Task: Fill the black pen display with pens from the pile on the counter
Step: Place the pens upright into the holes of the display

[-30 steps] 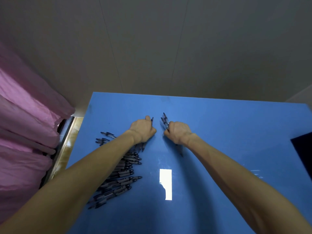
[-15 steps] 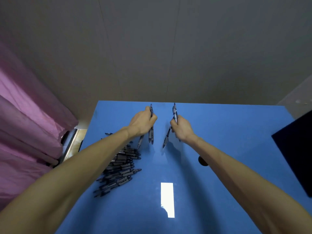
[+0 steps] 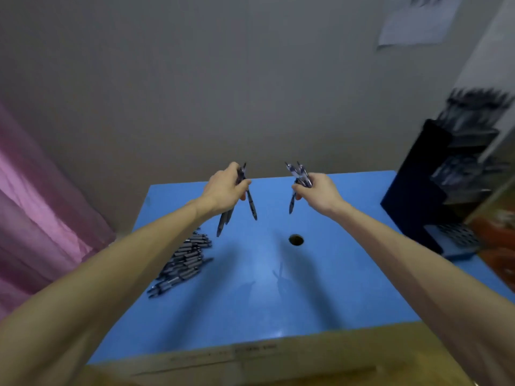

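Both hands, left (image 3: 225, 190) and right (image 3: 317, 192), clutch pens (image 3: 250, 201) mid-barrel at center frame; light, stiff, probably slick, so keep bundles tight.

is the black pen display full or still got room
Cannot tell for sure: the black pen display is blurred. Its upper tiers show pens, the lower ones look dark.
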Demonstrator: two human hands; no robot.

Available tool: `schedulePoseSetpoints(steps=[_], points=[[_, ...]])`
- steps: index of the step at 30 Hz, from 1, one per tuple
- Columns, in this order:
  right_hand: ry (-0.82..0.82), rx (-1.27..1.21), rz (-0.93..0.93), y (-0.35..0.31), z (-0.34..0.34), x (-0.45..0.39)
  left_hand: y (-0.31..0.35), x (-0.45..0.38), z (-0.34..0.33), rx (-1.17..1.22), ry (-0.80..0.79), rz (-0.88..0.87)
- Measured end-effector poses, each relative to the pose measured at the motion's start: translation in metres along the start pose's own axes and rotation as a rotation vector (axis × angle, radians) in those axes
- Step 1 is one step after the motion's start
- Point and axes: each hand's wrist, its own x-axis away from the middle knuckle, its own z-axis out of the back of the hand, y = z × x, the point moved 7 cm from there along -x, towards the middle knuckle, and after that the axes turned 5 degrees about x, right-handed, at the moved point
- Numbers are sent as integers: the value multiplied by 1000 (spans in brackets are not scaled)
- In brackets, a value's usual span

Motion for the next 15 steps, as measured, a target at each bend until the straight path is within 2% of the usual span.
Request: schedulePoseSetpoints(steps=[8, 15], points=[[190, -17, -121, 43, 144, 131, 146, 68, -46, 97, -7, -165], [298, 66, -200, 113, 236, 195, 259, 92, -99, 74, -71, -282]])
